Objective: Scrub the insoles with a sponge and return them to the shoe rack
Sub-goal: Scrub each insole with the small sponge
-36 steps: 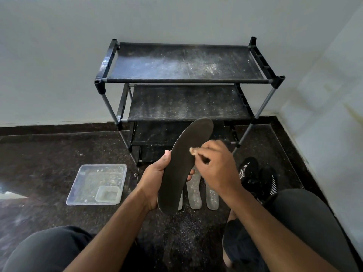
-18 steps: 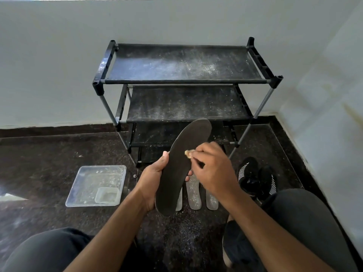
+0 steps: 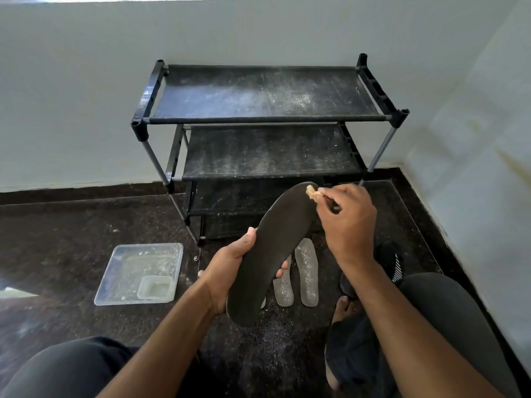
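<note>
My left hand (image 3: pixel 230 268) grips a long dark insole (image 3: pixel 275 248) around its lower half, holding it upright and tilted to the right. My right hand (image 3: pixel 347 222) pinches a small tan sponge (image 3: pixel 311 193) against the insole's top tip. Two pale, dusty insoles (image 3: pixel 307 271) lie side by side on the dark floor just behind the held one, partly hidden by it. The black shoe rack (image 3: pixel 267 119) stands against the wall ahead, its three dusty shelves bare.
A clear plastic tray (image 3: pixel 140 272) with a small tub in its corner sits on the floor to the left. A black shoe with white stripes (image 3: pixel 388 259) lies at the right by my knee. White walls meet in a corner on the right.
My right hand has slid the sponge up the insole from its middle to the top tip. The left hand keeps its hold, and the insole has bent slightly.
</note>
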{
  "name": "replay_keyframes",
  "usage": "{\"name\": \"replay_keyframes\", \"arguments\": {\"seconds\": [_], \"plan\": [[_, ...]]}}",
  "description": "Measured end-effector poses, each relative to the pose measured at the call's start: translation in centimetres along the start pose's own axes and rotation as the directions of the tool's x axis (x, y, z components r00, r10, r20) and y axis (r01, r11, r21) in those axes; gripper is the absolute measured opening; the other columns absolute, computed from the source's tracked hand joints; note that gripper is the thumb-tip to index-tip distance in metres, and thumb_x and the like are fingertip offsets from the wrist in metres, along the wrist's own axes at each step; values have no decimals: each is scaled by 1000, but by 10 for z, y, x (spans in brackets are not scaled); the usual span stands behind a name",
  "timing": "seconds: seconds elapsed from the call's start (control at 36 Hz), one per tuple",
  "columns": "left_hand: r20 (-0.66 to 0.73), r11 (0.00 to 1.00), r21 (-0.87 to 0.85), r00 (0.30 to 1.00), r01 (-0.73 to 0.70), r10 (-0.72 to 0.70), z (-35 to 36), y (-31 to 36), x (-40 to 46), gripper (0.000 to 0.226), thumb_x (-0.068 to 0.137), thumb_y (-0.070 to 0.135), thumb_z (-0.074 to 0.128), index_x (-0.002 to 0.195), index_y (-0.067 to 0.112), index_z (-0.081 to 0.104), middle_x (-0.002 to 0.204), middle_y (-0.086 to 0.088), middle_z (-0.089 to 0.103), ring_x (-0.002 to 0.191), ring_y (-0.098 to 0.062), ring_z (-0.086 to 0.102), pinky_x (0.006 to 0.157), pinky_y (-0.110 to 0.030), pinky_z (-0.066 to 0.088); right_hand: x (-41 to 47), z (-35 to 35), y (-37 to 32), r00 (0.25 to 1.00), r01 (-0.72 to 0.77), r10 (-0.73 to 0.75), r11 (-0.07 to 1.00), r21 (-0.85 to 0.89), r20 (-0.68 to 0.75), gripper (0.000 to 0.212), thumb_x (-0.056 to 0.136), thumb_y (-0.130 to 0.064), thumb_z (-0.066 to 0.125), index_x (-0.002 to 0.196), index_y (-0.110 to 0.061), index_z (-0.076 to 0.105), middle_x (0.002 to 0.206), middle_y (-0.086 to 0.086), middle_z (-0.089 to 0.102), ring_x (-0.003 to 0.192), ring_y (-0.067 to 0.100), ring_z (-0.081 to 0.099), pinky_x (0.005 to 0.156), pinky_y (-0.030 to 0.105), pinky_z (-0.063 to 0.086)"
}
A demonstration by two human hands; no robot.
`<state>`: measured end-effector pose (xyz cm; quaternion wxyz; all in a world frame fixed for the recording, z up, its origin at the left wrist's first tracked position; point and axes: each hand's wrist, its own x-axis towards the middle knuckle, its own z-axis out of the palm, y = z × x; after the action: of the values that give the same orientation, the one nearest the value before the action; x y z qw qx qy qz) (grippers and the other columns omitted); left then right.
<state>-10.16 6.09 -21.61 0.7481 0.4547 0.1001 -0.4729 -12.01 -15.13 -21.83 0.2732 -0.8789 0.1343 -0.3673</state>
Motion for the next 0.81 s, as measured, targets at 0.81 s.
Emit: {"name": "replay_keyframes", "arguments": {"seconds": [0.81], "plan": [[-26, 996, 90, 1000, -9, 11, 5, -7, 2, 55, 107, 44, 43, 135, 0, 59, 104, -30, 70, 77, -30, 72, 74, -38, 62, -9, 5, -10, 985, 153, -147, 986, -62, 90, 13, 92, -7, 72, 104, -3, 75, 91, 4, 60, 87, 17, 53, 72, 16, 44]]}}
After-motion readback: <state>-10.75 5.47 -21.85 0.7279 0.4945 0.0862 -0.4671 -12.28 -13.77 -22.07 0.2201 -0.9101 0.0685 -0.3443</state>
